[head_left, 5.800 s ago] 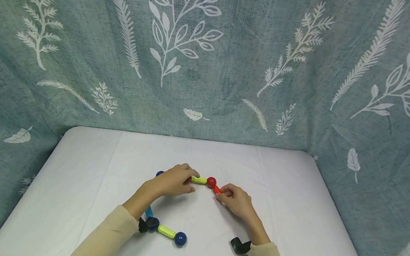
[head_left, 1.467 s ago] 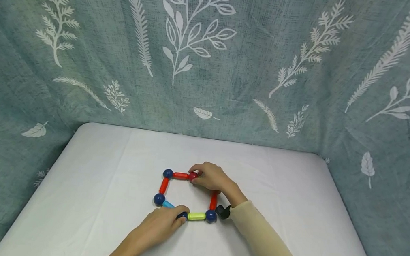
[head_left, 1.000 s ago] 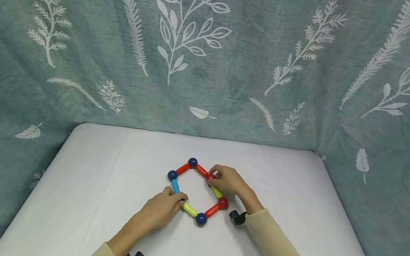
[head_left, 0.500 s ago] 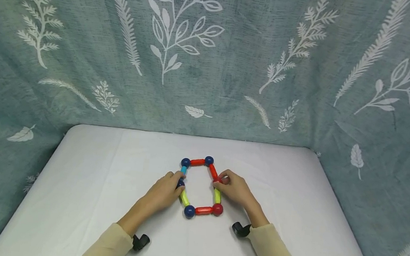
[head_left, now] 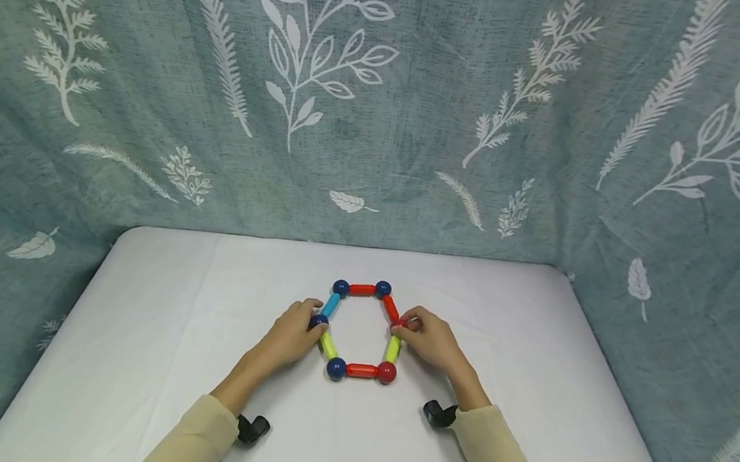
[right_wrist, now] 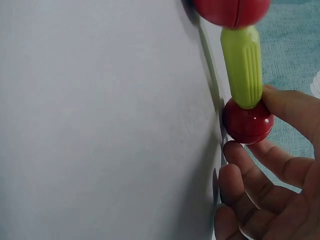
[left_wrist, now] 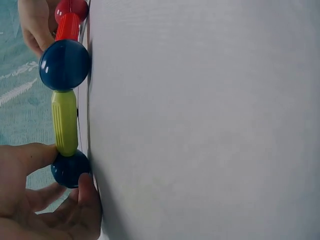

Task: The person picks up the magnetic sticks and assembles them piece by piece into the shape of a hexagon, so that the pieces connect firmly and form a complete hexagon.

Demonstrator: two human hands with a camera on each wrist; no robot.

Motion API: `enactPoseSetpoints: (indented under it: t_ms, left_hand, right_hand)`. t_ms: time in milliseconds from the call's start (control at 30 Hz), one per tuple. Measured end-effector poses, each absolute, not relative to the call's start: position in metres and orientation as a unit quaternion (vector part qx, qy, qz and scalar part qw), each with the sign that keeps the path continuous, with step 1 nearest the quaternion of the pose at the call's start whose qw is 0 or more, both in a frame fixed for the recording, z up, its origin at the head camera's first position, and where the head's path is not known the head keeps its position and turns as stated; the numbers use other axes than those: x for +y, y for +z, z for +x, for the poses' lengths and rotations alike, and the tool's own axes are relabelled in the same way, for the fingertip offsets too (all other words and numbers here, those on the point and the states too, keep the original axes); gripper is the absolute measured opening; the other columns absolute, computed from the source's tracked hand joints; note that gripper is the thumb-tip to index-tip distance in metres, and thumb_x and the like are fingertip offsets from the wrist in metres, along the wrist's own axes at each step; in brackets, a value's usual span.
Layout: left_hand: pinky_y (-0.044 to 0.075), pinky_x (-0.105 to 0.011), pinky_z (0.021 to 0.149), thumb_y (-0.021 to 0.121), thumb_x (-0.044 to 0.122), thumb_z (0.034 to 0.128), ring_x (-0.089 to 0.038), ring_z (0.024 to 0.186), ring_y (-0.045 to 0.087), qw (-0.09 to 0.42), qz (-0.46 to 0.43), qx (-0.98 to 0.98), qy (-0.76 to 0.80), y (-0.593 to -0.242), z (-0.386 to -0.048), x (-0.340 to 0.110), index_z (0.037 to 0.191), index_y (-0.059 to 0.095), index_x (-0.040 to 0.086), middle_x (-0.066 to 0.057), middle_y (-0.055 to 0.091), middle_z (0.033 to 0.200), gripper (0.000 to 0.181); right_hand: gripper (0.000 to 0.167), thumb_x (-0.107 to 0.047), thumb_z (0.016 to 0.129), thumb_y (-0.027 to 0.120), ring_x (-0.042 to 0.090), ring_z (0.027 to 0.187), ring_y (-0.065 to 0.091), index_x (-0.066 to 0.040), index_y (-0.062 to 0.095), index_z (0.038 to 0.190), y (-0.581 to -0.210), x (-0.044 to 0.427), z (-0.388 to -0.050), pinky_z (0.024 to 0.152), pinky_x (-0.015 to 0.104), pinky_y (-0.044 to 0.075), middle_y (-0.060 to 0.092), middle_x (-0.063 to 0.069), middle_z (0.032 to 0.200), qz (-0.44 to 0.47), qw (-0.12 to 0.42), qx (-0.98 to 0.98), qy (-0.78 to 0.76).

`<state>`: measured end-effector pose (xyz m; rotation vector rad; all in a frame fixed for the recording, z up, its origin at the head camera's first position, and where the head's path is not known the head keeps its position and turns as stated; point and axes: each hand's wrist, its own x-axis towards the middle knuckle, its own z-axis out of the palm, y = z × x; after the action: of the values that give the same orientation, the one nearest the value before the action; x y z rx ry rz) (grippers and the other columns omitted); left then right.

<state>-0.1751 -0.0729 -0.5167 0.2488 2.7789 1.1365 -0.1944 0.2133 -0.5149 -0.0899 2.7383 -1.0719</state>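
A six-sided ring of balls and short rods, likely magnetic building pieces, lies on the white-covered table (head_left: 500,330). My left hand (head_left: 291,333) pinches the blue ball (left_wrist: 71,170) at the ring's left corner, between thumb and fingers. At the opposite corner my right hand (head_left: 431,343) pinches a red ball (right_wrist: 248,122). Two blue balls form the far corners, joined by a red rod (head_left: 362,290). On the near side a red rod (head_left: 361,370) links a blue ball (head_left: 336,369) and a red ball (head_left: 387,372). The sides are a light-blue rod (head_left: 331,305), another red rod (head_left: 390,308) and two yellow-green rods (head_left: 393,348).
A teal curtain (head_left: 419,118) with white leaf prints hangs behind the table and along its sides. Black camera mounts, one at the left wrist (head_left: 253,430) and one at the right wrist (head_left: 440,414), stick out near the sleeves.
The open chain of several seconds ago has become a closed ring. The ring has turned clockwise in the head view. Over the last half second my hands have moved apart, widening it into a hexagon.
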Motion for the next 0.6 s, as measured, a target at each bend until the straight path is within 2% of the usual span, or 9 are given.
enactPoseSetpoints:
  t_ms: [300,600]
  left_hand:
    - [0.048,-0.040,0.075,0.062,0.025,0.1001,-0.020,0.086,0.053,0.075,0.082,0.916,0.386,-0.520,-0.180,-0.082,0.137,0.056,0.006,-0.012,0.058,0.106,0.042]
    - [0.046,-0.038,0.072,0.062,0.026,0.0998,-0.021,0.085,0.052,0.077,0.074,0.918,0.383,-0.524,-0.183,-0.084,0.134,0.059,0.005,-0.013,0.058,0.105,0.040]
  right_hand:
    - [0.031,-0.033,0.093,0.073,0.023,0.087,0.058,-0.013,0.066,0.115,-0.519,0.221,-0.195,0.074,0.036,0.050,0.064,0.007,0.103,-0.020,0.103,0.919,-0.381]
    - [0.029,-0.034,0.096,0.069,0.023,0.083,0.054,-0.012,0.067,0.116,-0.525,0.229,-0.196,0.069,0.033,0.045,0.062,0.005,0.095,-0.016,0.102,0.907,-0.407]
